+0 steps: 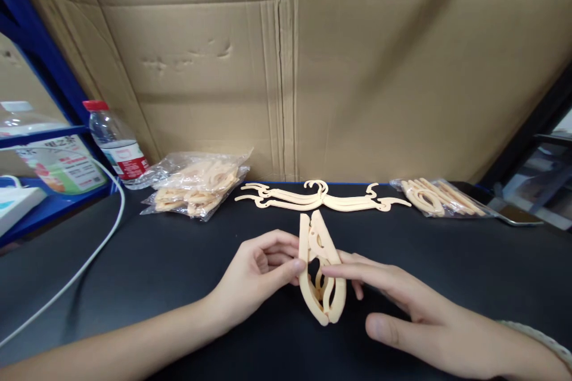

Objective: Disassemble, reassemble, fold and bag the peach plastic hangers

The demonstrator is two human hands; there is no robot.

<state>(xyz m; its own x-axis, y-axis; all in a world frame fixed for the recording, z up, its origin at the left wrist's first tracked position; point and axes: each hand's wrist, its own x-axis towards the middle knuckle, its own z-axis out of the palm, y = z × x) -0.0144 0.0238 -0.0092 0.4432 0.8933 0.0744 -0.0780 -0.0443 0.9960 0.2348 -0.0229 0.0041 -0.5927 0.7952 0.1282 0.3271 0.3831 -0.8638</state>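
Observation:
A folded beige travel clothes hanger (336,294) stands in front of me, its two arms swung together into a narrow loop. My left hand (263,268) pinches its left arm between thumb and fingers. On the other side, my right hand (402,297) has its fingers stretched out, with the index finger lying across the front of the right arm. Other right fingers pass partly behind the hanger, and the thumb is held well apart. Beyond the hands, unfolded beige hangers (353,203) lie together with their hooks at the middle.
Clear bags of folded hangers (201,181) are piled at back left, near a red-capped bottle (120,152). Another bag of hanger parts (442,197) lies at back right on a dark flat device (513,214). A white cable (105,238) crosses the left side. Cardboard (402,83) walls the back.

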